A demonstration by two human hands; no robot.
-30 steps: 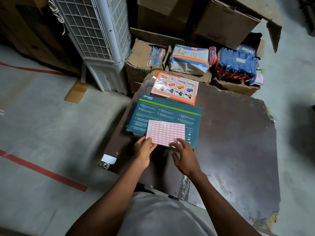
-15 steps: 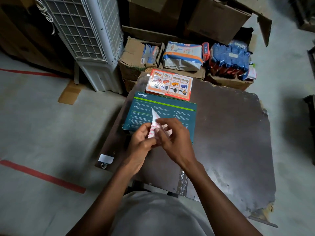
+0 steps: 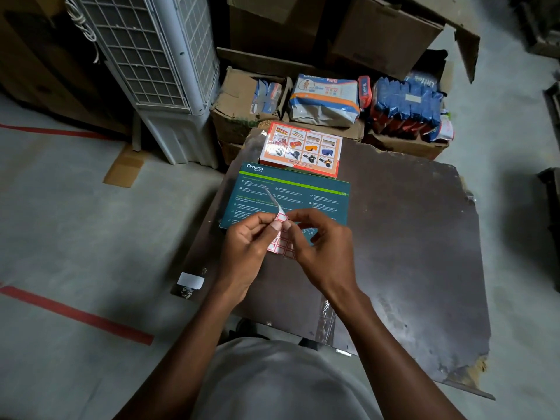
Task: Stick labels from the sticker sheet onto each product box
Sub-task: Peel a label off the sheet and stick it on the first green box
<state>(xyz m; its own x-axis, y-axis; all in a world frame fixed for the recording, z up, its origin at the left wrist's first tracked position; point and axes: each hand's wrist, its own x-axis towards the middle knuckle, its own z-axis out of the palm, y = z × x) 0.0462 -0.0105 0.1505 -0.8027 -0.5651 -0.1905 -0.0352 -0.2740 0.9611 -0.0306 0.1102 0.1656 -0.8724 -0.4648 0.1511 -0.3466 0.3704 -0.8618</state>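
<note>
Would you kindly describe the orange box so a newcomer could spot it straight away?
Start at the dark brown board in front of the person. At its far edge, just beyond the teal box, lies the orange box. It alone has an orange border around a white grid of small product photos.

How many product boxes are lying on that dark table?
2. The teal box lies nearer the person, partly behind the hands; the orange box lies just beyond it at the table's far edge. None seems hidden.
</note>
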